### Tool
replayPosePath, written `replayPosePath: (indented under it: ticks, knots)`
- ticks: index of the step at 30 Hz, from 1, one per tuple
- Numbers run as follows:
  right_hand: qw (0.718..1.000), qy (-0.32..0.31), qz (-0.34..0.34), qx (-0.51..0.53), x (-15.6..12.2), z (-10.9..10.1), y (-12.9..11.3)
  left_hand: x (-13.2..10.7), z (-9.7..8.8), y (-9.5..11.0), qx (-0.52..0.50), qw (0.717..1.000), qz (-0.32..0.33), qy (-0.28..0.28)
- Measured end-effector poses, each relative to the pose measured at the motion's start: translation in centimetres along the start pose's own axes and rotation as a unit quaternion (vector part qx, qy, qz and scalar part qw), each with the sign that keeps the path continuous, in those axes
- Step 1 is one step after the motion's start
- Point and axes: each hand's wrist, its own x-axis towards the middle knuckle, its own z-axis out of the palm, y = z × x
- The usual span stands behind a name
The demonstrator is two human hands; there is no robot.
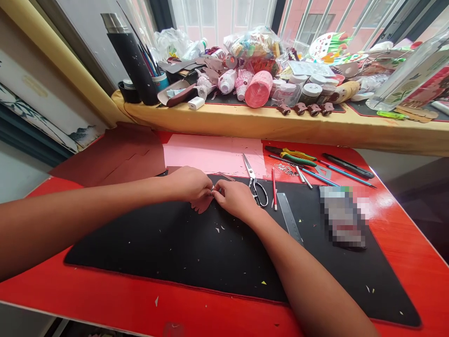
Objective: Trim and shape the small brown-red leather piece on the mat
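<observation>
My left hand [192,183] and my right hand [233,199] meet above the black mat [168,248], both with fingers pinched. A small reddish-brown cut-out [202,206] with a scalloped lower edge hangs below my left fingertips. Something tiny and shiny shows where the fingertips come together, too small to make out. Just right of my right hand lie silver scissors [251,173], blades pointing away. A red pencil [274,189] and a clear ruler [289,219] rest farther right. Behind my hands is a thin brown strip [226,176].
Brown sheets [115,157] and a pink sheet [213,152] lie at the back of the red table [115,299]. Pliers [291,154], small metal rings [286,169] and a black cutter [347,165] are back right. A dark flask [131,61] and jars [310,93] crowd the ledge.
</observation>
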Motion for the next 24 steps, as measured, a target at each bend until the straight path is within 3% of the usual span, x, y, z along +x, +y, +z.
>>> replayPosePath:
  ticks: [7, 14, 18, 24]
  knots:
    - [1.000, 0.001, 0.002, 0.005, 0.0, 0.0, 0.1, -0.6, 0.4, 0.1, -0.059, 0.997, 0.034, 0.019]
    - [1.000, -0.006, 0.006, 0.025, 0.0, -0.1, 0.2, -2.0, 0.8, 0.4, -0.015, 0.998, -0.008, 0.066]
    - [1.000, -0.004, 0.003, 0.025, 0.1, -0.1, 0.2, -2.9, 3.0, 0.1, -0.009, 0.987, -0.037, 0.159]
    - [1.000, -0.002, -0.002, 0.028, 0.1, -0.2, 0.2, -2.8, 8.3, 0.0, 0.054, 0.951, 0.009, 0.303]
